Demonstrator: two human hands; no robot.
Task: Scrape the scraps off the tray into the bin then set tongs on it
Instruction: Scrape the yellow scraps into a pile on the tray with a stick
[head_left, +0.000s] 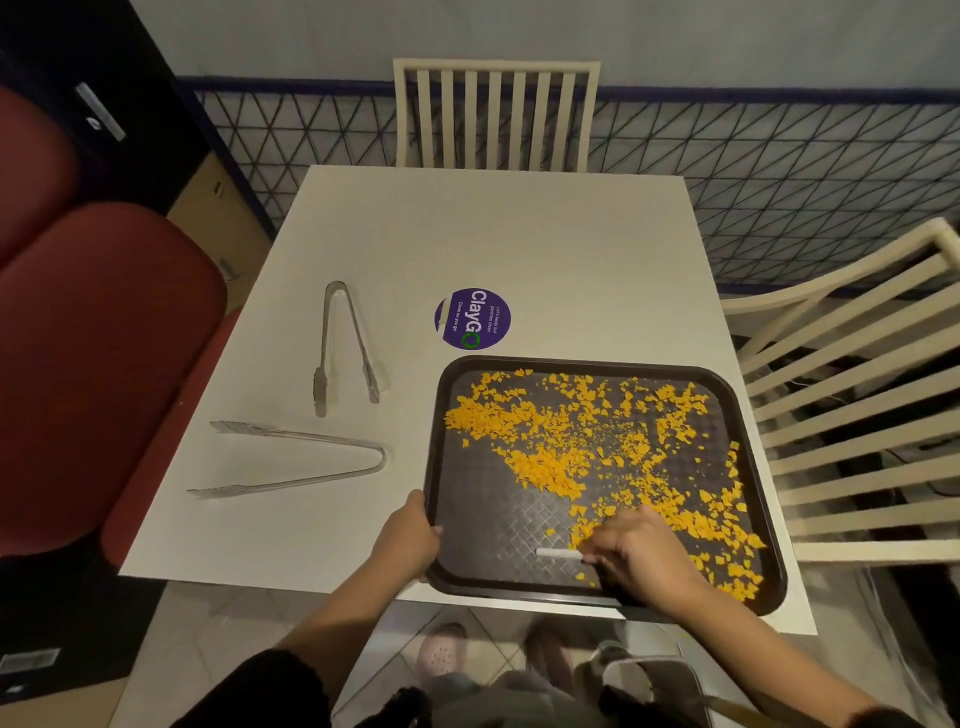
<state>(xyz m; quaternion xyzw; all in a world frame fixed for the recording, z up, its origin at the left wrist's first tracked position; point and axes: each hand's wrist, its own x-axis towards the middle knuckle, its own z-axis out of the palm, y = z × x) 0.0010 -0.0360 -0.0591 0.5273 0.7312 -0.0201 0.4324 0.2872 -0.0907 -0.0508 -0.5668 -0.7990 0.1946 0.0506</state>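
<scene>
A dark brown tray (498, 525) lies at the table's near right corner, strewn with many small orange scraps (550, 457). My left hand (410, 535) grips the tray's left rim. My right hand (639, 556) rests on the tray near its front and holds a small scraper with a white edge (558, 554) against the tray floor. Two metal tongs lie on the table to the left: one tongs (343, 348) farther off, the other tongs (296, 460) nearer, pointing left.
The white table (467, 239) carries a round purple sticker (472, 318). Cream slatted chairs stand at the far side (496, 114) and at the right (852, 415). A red padded seat (98, 364) is on the left. A grey bin rim (649, 675) shows below the table edge.
</scene>
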